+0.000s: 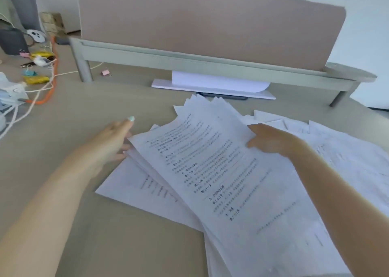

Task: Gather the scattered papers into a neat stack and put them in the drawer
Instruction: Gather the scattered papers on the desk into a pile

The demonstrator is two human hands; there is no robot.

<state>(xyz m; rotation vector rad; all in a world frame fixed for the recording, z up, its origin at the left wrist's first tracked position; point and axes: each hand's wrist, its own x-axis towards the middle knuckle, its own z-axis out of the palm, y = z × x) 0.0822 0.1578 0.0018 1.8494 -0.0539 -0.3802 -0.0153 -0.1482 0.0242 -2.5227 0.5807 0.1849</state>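
Thin, matt white printed papers (210,167) lie between both hands on a smooth, matt beige tabletop (105,224); beyond them, a felt-like partition (210,24).

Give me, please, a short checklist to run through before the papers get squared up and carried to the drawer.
1. Left hand on the bundle's left edge: ok.
2. Right hand on the bundle of papers, at its right edge: ok.
3. Bundle edges aligned: not ok, the far corners fan out.
4. All sheets gathered: not ok, loose sheets lie to the right and one sheet underneath.
5. Drawer open and reachable: cannot tell, no drawer is in view.
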